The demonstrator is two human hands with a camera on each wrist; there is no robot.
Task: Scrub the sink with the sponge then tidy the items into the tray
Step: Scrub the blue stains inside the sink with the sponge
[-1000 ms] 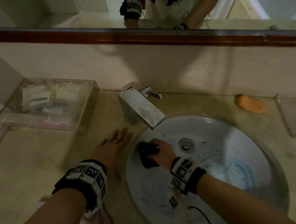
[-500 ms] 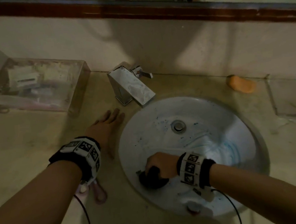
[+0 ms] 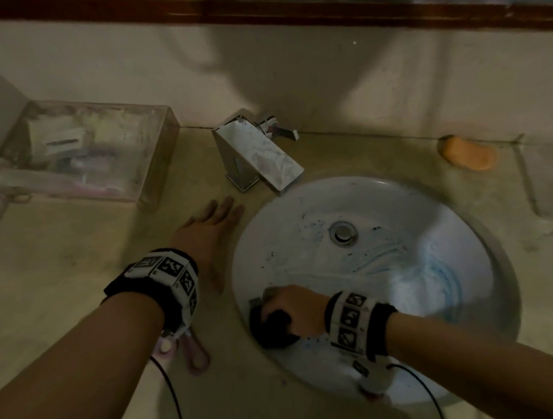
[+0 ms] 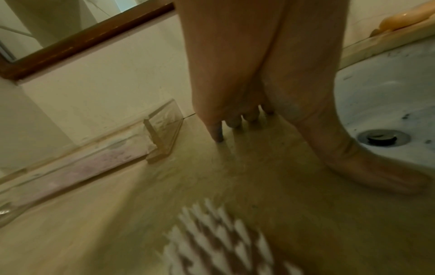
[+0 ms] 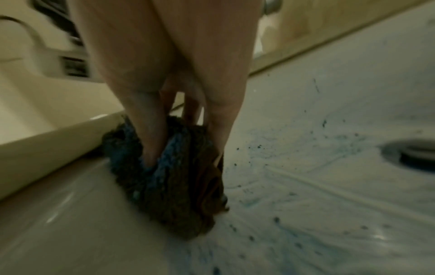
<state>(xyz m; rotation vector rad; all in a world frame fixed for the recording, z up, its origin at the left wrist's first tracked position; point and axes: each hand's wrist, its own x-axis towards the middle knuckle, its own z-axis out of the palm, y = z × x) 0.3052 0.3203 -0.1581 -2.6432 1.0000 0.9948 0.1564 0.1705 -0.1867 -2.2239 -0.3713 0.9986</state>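
Your right hand (image 3: 293, 309) has its fingers (image 5: 150, 141) dug into the dark sponge (image 3: 270, 329), pressed low on the near-left wall of the sink (image 3: 473, 326). It looks soft, light and likely slick; grip across its middle. Your left hand (image 3: 205, 234) lies flat, fingers straight, on the tabletop (image 3: 60, 273). The tray (image 3: 154, 172) contents are blurred; pink scissors (image 3: 193, 352) are half hidden under your wrist.

sponge (image 5: 164, 178): mostly covered by the right hand (image 3: 295, 309) in the head view; its underside against the sink (image 3: 438, 296) is hidden
tray (image 3: 78, 151): contents blurred behind clear walls, not identifiable
pink object (image 3: 193, 349): partly under the left wristband, cannot tell what it is
faucet (image 5: 270, 5): cut off by the top edge in the right wrist view
checkered patch (image 4: 219, 241): blurred on the counter (image 4: 117, 214)
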